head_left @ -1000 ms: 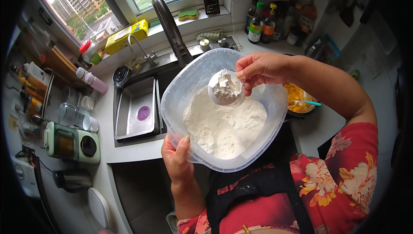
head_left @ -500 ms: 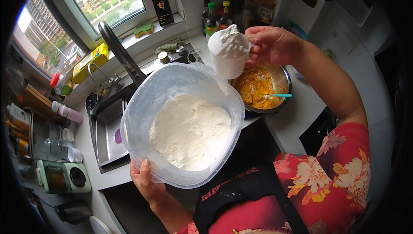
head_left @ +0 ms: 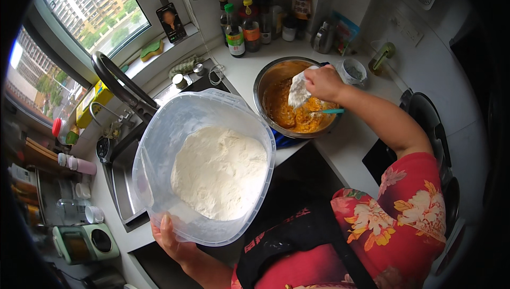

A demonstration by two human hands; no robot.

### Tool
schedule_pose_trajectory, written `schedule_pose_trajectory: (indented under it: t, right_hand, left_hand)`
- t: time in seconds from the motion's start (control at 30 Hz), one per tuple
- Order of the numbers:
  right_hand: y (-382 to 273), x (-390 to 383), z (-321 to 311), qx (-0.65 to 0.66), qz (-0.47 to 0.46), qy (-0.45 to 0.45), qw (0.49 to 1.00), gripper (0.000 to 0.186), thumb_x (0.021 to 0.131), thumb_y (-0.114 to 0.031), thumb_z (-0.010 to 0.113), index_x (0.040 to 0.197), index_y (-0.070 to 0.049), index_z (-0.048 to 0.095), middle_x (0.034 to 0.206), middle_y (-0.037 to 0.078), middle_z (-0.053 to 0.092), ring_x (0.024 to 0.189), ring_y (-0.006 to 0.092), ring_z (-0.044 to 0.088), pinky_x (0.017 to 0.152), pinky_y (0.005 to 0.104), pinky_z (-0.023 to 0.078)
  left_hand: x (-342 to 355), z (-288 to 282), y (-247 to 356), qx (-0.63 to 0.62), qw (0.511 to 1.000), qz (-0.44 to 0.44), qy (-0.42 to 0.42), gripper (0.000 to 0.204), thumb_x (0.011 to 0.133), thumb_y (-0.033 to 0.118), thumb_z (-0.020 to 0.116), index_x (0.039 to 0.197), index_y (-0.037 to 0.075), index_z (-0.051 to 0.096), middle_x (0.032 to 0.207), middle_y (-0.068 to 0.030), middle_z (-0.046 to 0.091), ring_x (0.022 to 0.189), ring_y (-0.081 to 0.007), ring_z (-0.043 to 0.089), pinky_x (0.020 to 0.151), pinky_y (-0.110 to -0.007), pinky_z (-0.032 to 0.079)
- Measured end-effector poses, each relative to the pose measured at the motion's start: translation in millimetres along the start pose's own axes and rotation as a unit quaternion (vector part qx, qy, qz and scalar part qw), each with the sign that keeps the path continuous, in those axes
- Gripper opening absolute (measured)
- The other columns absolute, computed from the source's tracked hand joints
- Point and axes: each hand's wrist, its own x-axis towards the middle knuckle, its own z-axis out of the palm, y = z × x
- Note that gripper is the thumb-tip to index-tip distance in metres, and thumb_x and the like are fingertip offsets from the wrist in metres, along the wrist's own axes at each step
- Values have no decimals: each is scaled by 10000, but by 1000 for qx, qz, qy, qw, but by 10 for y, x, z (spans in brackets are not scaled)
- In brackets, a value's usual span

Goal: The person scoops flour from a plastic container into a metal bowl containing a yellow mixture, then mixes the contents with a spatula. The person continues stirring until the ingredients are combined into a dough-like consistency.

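Translucent plastic tub of flour is held by the left hand at its near-left rim; likely heavy, walls slightly flexible, firm rim grip advised. Flour-laden scoop is gripped in the right hand, tipped over the steel mixing bowl of orange mash; probably light, loose load easily spilled, best held by its handle (hidden). Space is crowded by a teal utensil handle; sauce bottles are lined up behind.

The white countertop carries a stainless-steel mixing bowl; sauce bottles stand behind it, a small bowl to its right, a mint-green countertop appliance far left.
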Motion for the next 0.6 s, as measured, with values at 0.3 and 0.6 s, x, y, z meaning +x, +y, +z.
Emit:
schedule_pose_trajectory:
  t: [0.3,0.6]
  right_hand:
    - [-6,-123,398,-230,-169,51,957,96,785,-88,497,778,-91,593,672,95,647,596,233,639,944,456,297]
    - [-57,-187,365,-304,-242,75,918,74,774,-107,508,729,-119,566,635,64,629,582,209,623,834,415,349]
  left_hand:
    - [-30,41,2,4,1000,5,14,393,772,247,614,1053,-14,531,844,-30,552,745,-104,516,678,-224,409]
    - [-27,41,3,6,1000,0,6,368,765,267,620,999,-1,526,783,-6,514,695,-86,478,641,-210,378]
